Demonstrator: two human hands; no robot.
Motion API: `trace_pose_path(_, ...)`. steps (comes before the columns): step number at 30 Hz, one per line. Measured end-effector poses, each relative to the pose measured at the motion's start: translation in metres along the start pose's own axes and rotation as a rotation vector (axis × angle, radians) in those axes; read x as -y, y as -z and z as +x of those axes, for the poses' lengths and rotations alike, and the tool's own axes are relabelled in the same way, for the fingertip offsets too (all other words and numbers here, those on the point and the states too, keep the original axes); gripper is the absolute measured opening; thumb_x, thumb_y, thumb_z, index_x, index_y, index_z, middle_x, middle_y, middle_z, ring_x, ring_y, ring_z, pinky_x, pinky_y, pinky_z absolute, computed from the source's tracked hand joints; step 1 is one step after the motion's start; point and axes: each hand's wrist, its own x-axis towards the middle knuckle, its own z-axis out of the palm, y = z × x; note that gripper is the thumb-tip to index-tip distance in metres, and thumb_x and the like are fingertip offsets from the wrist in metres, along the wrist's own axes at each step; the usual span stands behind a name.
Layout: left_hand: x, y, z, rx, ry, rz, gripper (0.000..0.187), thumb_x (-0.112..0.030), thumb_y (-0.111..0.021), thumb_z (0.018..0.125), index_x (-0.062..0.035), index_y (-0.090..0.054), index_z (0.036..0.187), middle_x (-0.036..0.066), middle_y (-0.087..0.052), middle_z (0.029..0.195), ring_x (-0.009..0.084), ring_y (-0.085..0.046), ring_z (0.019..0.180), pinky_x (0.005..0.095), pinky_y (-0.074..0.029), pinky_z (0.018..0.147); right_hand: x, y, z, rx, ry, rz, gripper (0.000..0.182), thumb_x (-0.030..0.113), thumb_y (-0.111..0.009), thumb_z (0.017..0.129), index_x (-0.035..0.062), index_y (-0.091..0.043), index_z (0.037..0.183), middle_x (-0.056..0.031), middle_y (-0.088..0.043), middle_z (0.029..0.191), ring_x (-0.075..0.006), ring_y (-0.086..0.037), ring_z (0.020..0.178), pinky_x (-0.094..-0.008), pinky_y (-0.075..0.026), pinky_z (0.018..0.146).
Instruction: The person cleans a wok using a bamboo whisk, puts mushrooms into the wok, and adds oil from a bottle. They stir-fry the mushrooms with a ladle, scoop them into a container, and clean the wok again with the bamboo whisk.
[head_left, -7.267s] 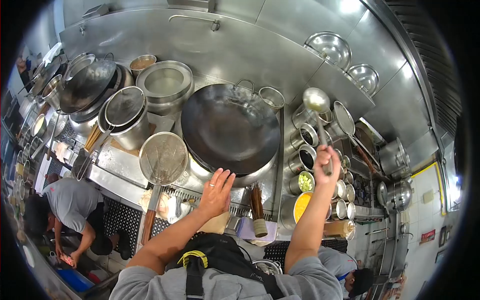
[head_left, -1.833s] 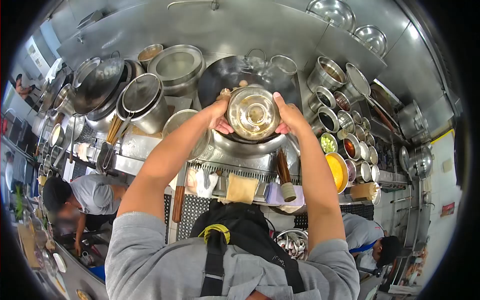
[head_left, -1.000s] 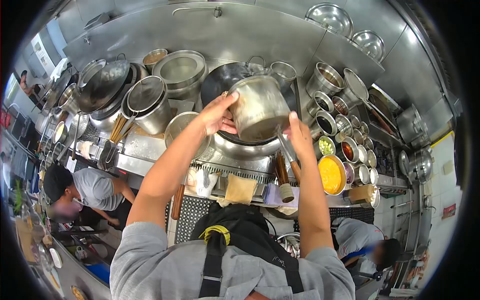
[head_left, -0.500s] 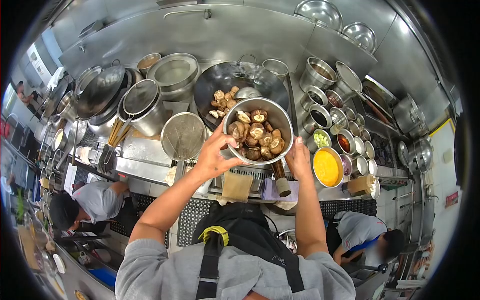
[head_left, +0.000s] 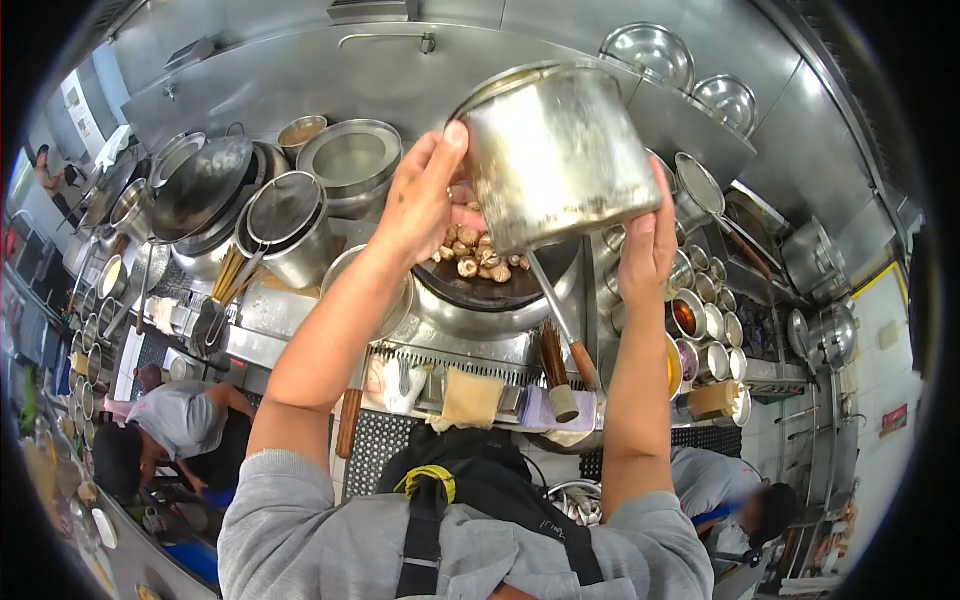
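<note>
A steel pot (head_left: 565,150) is raised and tipped over the wok (head_left: 545,285), its opening facing away so that its inside is hidden. My left hand (head_left: 425,190) grips its left side, fingers bent at the rim. On the pot's lower right side, my right hand (head_left: 648,245) presses with its fingers closed against the metal. Brown mushrooms (head_left: 480,255) lie in the wok just below the pot. A ladle (head_left: 560,320) rests in the wok, its wooden handle pointing toward me.
Left of the wok are a round strainer (head_left: 372,295), a pot of liquid (head_left: 350,155) and another wok (head_left: 205,185). A bamboo brush (head_left: 558,375) and folded cloths (head_left: 472,398) lie in front. Small containers stand right. Two people work below, left (head_left: 185,425) and right (head_left: 720,485).
Both hands have lifted the pot up and away from me and tipped it over the wok. The mushrooms inside it are no longer visible, and more mushrooms show in the wok.
</note>
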Motion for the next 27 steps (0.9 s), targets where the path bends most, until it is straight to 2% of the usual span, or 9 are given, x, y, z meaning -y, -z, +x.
trace_pose_path(4, 0.026, 0.037, 0.053, -0.053, 0.319, 0.033, 0.089, -0.077, -0.044, 0.087, 0.0006, -0.046, 0.132, 0.023, -0.063, 0.103, 0.0297, -0.067, 0.074, 0.0381, -0.06, 0.061, -0.053, -0.039, 0.032, -0.174, -0.23, -0.258, 0.045, 0.035, -0.052, 0.102, 0.0041, -0.057, 0.133, -0.0085, -0.067, 0.116, -0.0155, -0.059, 0.107, -0.0294, -0.044, 0.095)
trace_pose_path(5, 0.051, 0.06, 0.068, -0.084, 0.484, 0.105, 0.103, -0.085, -0.037, 0.083, 0.0021, -0.041, 0.138, 0.029, -0.062, 0.107, 0.0335, -0.069, 0.076, 0.042, -0.06, 0.067, -0.089, -0.04, 0.027, -0.1, -0.415, -0.315, 0.044, 0.039, -0.052, 0.101, 0.0056, -0.061, 0.129, -0.0084, -0.067, 0.118, -0.0167, -0.059, 0.108, -0.0307, -0.044, 0.097)
trace_pose_path(6, 0.08, 0.081, 0.083, -0.106, 0.653, 0.094, 0.091, -0.081, -0.028, 0.088, -0.0108, -0.035, 0.145, 0.028, -0.062, 0.114, 0.0299, -0.07, 0.083, 0.0373, -0.061, 0.063, -0.122, -0.046, 0.02, -0.007, -0.595, -0.246, 0.049, 0.044, -0.054, 0.099, 0.0036, -0.06, 0.125, -0.0108, -0.06, 0.127, -0.0234, -0.057, 0.114, -0.0361, -0.047, 0.097)
trace_pose_path(9, 0.196, 0.144, 0.103, -0.162, 0.939, 0.116, 0.09, -0.081, -0.022, 0.089, -0.014, -0.033, 0.148, 0.028, -0.06, 0.118, 0.0361, -0.068, 0.085, 0.0463, -0.06, 0.072, -0.216, -0.056, -0.018, 0.148, -1.238, -0.446, 0.062, 0.054, -0.051, 0.095, 0.005, -0.055, 0.132, -0.0149, -0.055, 0.135, -0.0334, -0.056, 0.117, -0.0502, -0.057, 0.077)
trace_pose_path(13, 0.18, 0.157, 0.105, -0.071, 0.907, 0.054, 0.093, -0.081, -0.021, 0.088, -0.0095, -0.037, 0.146, 0.027, -0.064, 0.107, 0.0324, -0.069, 0.079, 0.0442, -0.06, 0.068, -0.19, -0.063, 0.007, 0.32, -0.721, -0.847, 0.059, 0.055, -0.054, 0.093, 0.0039, -0.063, 0.12, -0.0201, -0.069, 0.108, -0.0348, -0.067, 0.096, -0.0434, -0.054, 0.076)
trace_pose_path(15, 0.138, 0.143, 0.116, -0.031, 0.797, 0.024, 0.093, -0.08, -0.023, 0.089, -0.0078, -0.035, 0.146, 0.03, -0.063, 0.108, 0.0336, -0.07, 0.083, 0.0451, -0.06, 0.068, -0.13, -0.078, 0.04, 0.266, -0.631, -0.83, 0.058, 0.055, -0.045, 0.095, 0.004, -0.064, 0.115, -0.0255, -0.067, 0.107, -0.0447, -0.062, 0.104, -0.05, -0.047, 0.09)
trace_pose_path(20, 0.108, 0.136, 0.123, 0.043, 0.701, -0.033, 0.089, -0.078, -0.024, 0.091, -0.0075, -0.036, 0.145, 0.029, -0.061, 0.113, 0.0337, -0.069, 0.09, 0.0423, -0.059, 0.073, -0.139, -0.088, 0.044, -0.081, -0.265, -0.788, 0.051, 0.052, -0.052, 0.094, 0.0098, -0.064, 0.119, -0.0198, -0.069, 0.105, -0.038, -0.065, 0.099, -0.0441, -0.05, 0.087)
trace_pose_path(24, 0.188, 0.149, 0.1, -0.128, 1.062, 0.208, 0.101, -0.084, -0.017, 0.087, -0.0014, -0.043, 0.14, 0.025, -0.065, 0.105, 0.0274, -0.069, 0.081, 0.0395, -0.058, 0.07, -0.214, -0.074, -0.008, 0.074, -1.244, -0.555, 0.065, 0.056, -0.038, 0.097, -0.0001, -0.062, 0.12, -0.0267, -0.063, 0.118, -0.04, -0.059, 0.115, -0.0471, -0.045, 0.096)
trace_pose_path(27, 0.168, 0.149, 0.086, -0.087, 1.04, 0.09, 0.104, -0.083, -0.019, 0.087, 0.0062, -0.049, 0.131, 0.027, -0.066, 0.103, 0.0279, -0.069, 0.081, 0.0388, -0.058, 0.07, -0.222, -0.06, -0.001, 0.182, -0.926, -0.702, 0.058, 0.052, -0.045, 0.096, 0.0036, -0.062, 0.123, -0.0206, -0.064, 0.117, -0.0352, -0.061, 0.103, -0.0437, -0.049, 0.082)
